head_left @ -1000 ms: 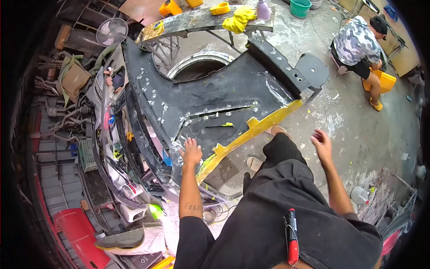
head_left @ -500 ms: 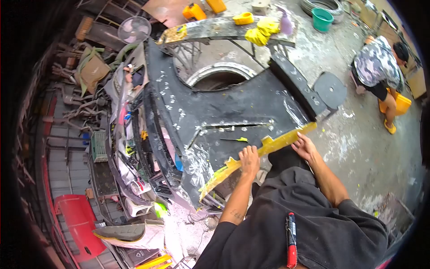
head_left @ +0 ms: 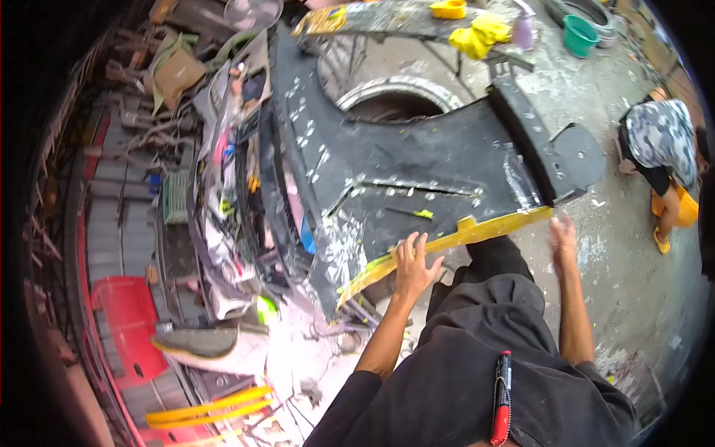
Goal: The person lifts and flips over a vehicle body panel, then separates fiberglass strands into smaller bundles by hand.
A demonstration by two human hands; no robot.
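A black fender panel (head_left: 417,160) lies in front of me, with whitish patches and a long slot across it. Along its near edge runs a yellow strip (head_left: 439,244). My left hand (head_left: 415,270) rests on that strip left of its middle, fingers spread and thumb out. Just off the panel's right corner, my right hand (head_left: 564,240) is raised, apart from the strip, fingers loosely extended and a little blurred. Nothing shows in either hand. On the panel, below the slot, lies a small thin dark tool with a yellow-green end (head_left: 423,214).
Stacked bumper parts (head_left: 261,194) crowd the panel's left side. Behind it stand a bench with a yellow cloth (head_left: 480,36) and a purple spray bottle (head_left: 523,30). A green bucket (head_left: 579,36) sits farther back. A person (head_left: 659,138) bends over a yellow container at right.
My right hand has come off the strip's right end and moved right. My left hand has opened out on the strip. The view has shifted, so the panel sits farther right.
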